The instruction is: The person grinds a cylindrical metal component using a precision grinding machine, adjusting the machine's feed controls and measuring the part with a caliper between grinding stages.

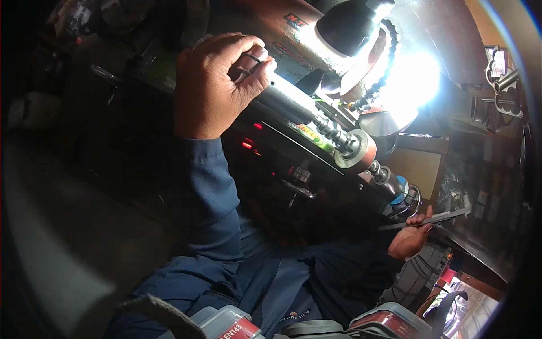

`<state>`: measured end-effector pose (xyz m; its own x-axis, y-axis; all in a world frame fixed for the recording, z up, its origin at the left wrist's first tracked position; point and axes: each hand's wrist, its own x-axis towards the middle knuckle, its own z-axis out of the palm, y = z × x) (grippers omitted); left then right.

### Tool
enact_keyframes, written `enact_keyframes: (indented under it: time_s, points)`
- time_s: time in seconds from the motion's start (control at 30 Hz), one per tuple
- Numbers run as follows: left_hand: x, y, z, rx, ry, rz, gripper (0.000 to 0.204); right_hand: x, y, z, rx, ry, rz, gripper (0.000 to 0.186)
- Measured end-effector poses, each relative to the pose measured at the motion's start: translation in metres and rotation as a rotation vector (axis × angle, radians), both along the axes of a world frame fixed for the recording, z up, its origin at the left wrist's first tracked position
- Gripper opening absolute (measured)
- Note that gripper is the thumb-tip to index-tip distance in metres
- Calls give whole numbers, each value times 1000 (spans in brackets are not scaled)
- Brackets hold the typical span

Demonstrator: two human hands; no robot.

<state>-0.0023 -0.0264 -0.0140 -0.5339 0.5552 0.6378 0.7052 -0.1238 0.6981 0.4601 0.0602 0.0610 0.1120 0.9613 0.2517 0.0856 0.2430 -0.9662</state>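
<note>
My left hand (213, 85), raised at upper centre, is closed with thumb and fingers curled together. Thin dark loops (248, 63) show between the fingertips; what they belong to is hidden. That hand is at the near-left end of a grey metal cylinder (291, 100). From the cylinder a stepped shaft runs down to the right, through a round metal wheel (361, 150) with a coppery rim. At lower right my right hand (409, 242) grips a long flat grey metal bar (451, 216), beside the blue-banded end (402, 191) of the shaft assembly.
A black-shaded work lamp (347, 28) and a ribbed flexible arm (389, 53) hang over the shaft. Strong glare hides part of the upper right. Metal rings and a rod (501, 85) hang on the right. Small red lights (247, 145) show in the dark area below the cylinder.
</note>
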Motion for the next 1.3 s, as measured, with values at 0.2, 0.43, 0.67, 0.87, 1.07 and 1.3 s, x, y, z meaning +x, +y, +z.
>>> enact_keyframes:
  time_s: [0.2,0.43,0.67,0.87,1.07,1.3]
  points:
    - [1,6,-1,16,-12,-17,23,-91,-46,-12,-161,276,834,47]
    - [2,2,-3,15,-49,-36,22,-171,-117,-44,-641,424,791,45]
    - [-4,1,2,55,14,-15,22,-203,-121,-51,-750,489,681,40]
    - [-4,4,1,67,31,-42,23,-211,-119,-61,-772,487,547,39]
    - [-4,0,3,23,-1,-22,25,-217,-120,-63,-782,441,507,43]
    - [-5,1,1,37,2,-33,24,-222,-120,-60,-800,426,454,43]
